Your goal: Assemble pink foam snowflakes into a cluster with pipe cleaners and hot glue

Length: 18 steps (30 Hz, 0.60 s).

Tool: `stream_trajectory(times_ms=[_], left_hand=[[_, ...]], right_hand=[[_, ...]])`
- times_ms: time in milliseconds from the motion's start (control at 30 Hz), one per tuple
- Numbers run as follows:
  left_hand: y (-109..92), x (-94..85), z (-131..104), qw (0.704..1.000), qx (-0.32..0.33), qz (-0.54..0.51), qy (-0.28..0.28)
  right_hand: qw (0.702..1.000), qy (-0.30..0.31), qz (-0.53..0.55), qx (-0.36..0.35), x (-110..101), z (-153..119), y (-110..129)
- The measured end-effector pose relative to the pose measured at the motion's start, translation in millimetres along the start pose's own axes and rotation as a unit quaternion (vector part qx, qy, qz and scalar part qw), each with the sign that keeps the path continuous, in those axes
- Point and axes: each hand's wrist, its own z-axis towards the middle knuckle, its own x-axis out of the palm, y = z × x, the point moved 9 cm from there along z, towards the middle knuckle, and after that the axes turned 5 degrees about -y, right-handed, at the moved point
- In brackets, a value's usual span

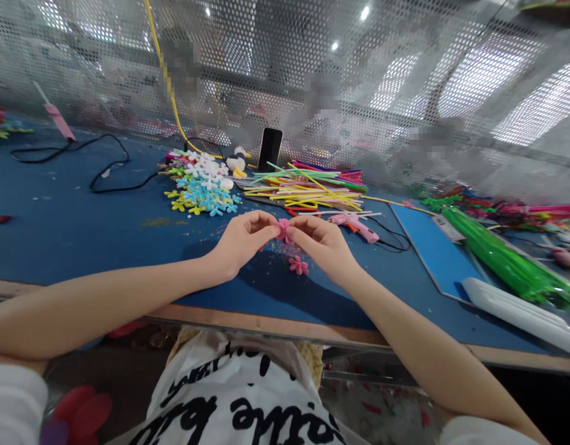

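Blue worktable (104, 238), perforated screen (276, 55) along its far side.
I watch the left hand (245, 242) and right hand (326, 246), both pinched closed on a pink flower (284, 229) over the middle; a second flower (298, 265) lies just nearer, coloured stems (313, 193) farther off.

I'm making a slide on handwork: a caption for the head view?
Left hand and right hand pinch a pink flower over a blue table, a second flower nearby.

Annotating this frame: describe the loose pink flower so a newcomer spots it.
Over the blue tabletop, find the left hand and right hand close together. Just below them in the picture lies the loose pink flower. Unlike the held pink flower above it, no hand touches it.
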Motion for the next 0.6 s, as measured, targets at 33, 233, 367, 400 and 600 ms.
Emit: stream_trajectory(times_ms=[33, 233, 367, 400, 600], left_hand=[[0, 0.6, 0, 1.0, 0.003, 0.008, 0.005], [-5, 3.4, -2, 0.996, 0.053, 0.057, 0.031], [-13, 4.0, -6, 0.991, 0.096, 0.091, 0.036], [-16, 3.6, -7, 0.988, 0.11, 0.103, 0.033], [-41, 5.3, -21, 0.956, 0.214, 0.201, 0.024]], right_hand=[[1.0, -0.004, -0.005, -0.008, -1, 0, 1], [0.999, -0.019, -0.036, -0.02, 0, -4, 2], [0.999, -0.021, 0.021, 0.016, 1, -5, 0], [0.998, -0.015, 0.046, 0.033, 2, -5, -2], [0.987, 0.03, 0.118, 0.108, 9, -7, -6]])
